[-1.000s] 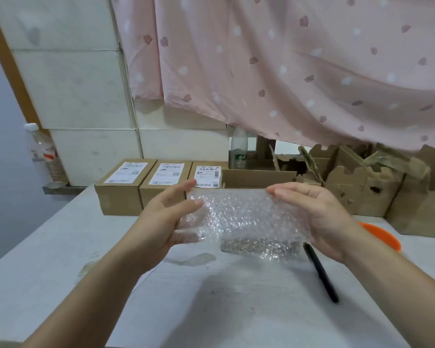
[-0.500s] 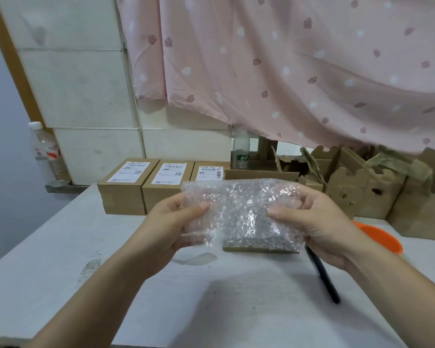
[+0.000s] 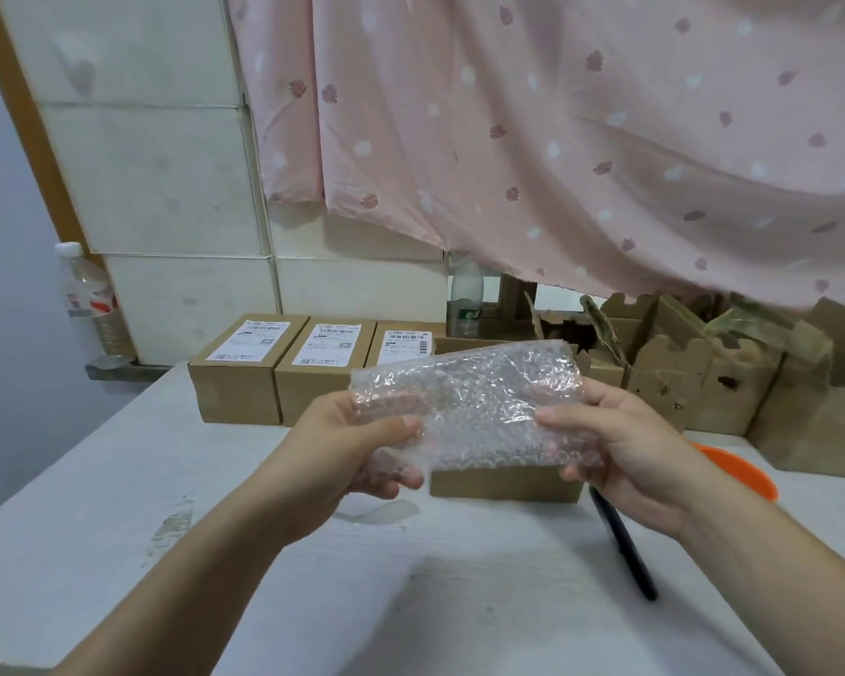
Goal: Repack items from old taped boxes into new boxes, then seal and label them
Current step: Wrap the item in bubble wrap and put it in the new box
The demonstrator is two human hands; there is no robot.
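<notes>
One wide-angle head camera viewed the table (image 3: 118, 553) from above its near edge, facing forward and down toward its far edge. The left hand (image 3: 347, 451) and right hand (image 3: 625, 456) were close; boxes (image 3: 284, 378) at the far edge lay farther off.

A clear sheet of bubble wrap (image 3: 474, 412) is bunched into a loose, crinkled bundle, tilted with its right end higher. It is held in the air just above and in front of the open cardboard box (image 3: 506, 484), covering most of it; whether it wraps anything cannot be told. The left hand (image 3: 342, 451) and right hand (image 3: 625, 456) pinch its two ends. The open cardboard box is plain brown and low, with only its front wall visible. Left of and behind it stand three closed brown boxes (image 3: 320, 378) side by side, touching, each with a white printed label on top. Right of and behind it sit worn old boxes (image 3: 703, 387), flaps up, torn and holed, with brown tape.
</notes>
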